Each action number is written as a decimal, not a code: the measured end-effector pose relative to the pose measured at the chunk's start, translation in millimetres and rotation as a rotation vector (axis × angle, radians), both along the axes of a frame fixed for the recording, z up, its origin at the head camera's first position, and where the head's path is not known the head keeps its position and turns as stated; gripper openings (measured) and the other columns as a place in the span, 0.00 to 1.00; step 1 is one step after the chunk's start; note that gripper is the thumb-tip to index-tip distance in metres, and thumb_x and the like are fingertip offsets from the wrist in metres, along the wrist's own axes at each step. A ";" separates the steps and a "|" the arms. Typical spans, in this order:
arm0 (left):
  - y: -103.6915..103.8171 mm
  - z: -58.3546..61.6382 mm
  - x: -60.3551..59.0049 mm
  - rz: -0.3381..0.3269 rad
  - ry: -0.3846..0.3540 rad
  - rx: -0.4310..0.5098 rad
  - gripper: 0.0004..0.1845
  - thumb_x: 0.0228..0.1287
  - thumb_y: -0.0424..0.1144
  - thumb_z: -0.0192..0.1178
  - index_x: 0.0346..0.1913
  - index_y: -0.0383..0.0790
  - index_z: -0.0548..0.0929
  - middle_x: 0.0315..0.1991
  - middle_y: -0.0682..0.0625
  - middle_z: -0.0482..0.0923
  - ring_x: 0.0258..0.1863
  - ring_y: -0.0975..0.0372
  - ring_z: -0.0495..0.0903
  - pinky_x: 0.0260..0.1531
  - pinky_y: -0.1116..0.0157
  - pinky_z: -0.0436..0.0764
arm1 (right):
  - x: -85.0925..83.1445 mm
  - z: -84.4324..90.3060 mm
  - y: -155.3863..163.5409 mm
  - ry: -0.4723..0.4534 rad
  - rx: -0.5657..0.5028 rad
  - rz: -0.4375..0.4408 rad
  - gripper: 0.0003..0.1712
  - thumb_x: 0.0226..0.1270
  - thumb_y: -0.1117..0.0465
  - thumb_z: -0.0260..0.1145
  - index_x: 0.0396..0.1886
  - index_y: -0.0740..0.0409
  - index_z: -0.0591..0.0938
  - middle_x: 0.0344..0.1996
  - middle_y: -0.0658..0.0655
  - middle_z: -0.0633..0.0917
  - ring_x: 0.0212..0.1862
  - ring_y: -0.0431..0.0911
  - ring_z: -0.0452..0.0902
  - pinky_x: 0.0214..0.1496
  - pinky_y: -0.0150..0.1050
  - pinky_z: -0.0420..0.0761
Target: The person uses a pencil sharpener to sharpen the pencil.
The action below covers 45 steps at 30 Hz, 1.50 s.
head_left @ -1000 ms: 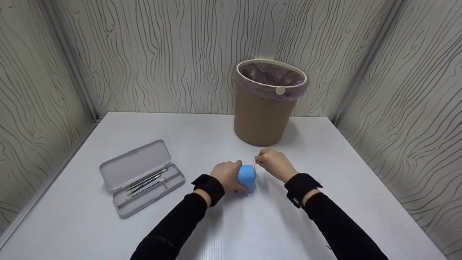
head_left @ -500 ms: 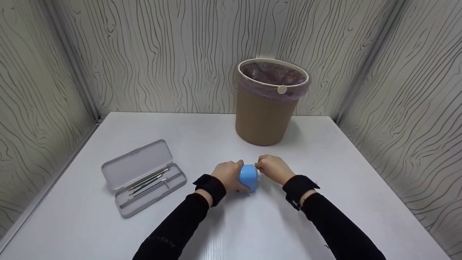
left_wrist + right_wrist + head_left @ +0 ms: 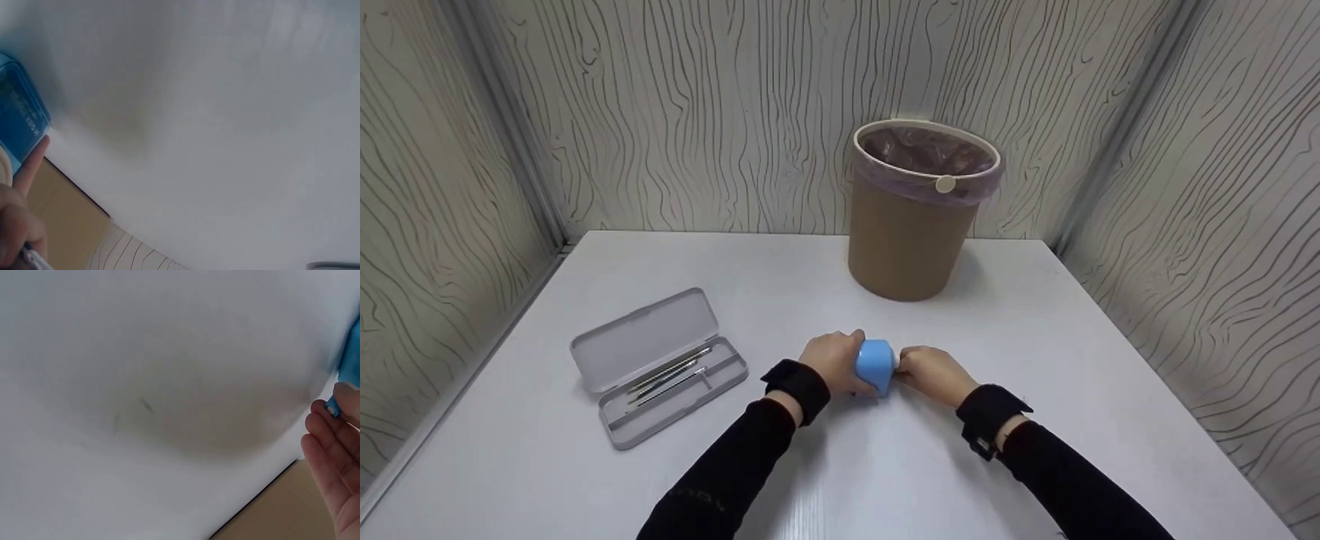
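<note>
The left hand (image 3: 831, 361) grips the blue box (image 3: 875, 365) from its left side, while the right hand (image 3: 928, 369) (fingers curled) pinches its right edge.

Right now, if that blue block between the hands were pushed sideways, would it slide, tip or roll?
The blue block probably slides rather than rolls: it looks boxy with rounded corners. The smooth white table suggests little grip. It seems light, since the left hand alone wraps its side.
</note>
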<state>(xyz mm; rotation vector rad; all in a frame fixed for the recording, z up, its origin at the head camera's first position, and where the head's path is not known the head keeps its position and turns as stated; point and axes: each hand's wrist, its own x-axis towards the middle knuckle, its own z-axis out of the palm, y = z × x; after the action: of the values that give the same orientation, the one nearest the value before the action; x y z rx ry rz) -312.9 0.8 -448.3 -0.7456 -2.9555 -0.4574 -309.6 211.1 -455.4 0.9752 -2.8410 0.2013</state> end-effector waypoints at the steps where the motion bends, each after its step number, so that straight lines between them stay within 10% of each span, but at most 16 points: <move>1: 0.8 -0.2 0.2 0.004 -0.004 -0.002 0.41 0.45 0.61 0.80 0.57 0.41 0.79 0.46 0.45 0.89 0.44 0.55 0.89 0.47 0.59 0.88 | 2.2 -0.4 1.4 -0.008 -0.006 0.003 0.04 0.63 0.67 0.72 0.36 0.62 0.91 0.31 0.56 0.89 0.37 0.49 0.87 0.43 0.42 0.88; 28: 7.5 2.4 2.7 0.060 -0.078 -0.005 0.45 0.46 0.62 0.79 0.63 0.40 0.77 0.51 0.44 0.88 0.48 0.54 0.89 0.54 0.57 0.87 | 40.2 22.0 22.1 -0.002 -0.125 0.150 0.06 0.66 0.69 0.70 0.42 0.63 0.89 0.36 0.57 0.90 0.40 0.48 0.87 0.44 0.41 0.88; 45: 3.5 6.3 0.3 0.053 -0.115 -0.015 0.47 0.47 0.63 0.79 0.66 0.42 0.74 0.54 0.44 0.87 0.52 0.54 0.87 0.59 0.56 0.85 | 17.9 62.7 15.2 0.134 -0.082 0.094 0.08 0.66 0.66 0.71 0.43 0.61 0.90 0.36 0.56 0.90 0.40 0.49 0.87 0.45 0.43 0.88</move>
<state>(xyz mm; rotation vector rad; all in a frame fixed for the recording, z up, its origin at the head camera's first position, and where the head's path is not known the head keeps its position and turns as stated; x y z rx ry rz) -312.6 4.3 -442.0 -0.6615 -3.0800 -0.4904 -291.7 226.3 -392.7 1.0635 -2.6472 0.2502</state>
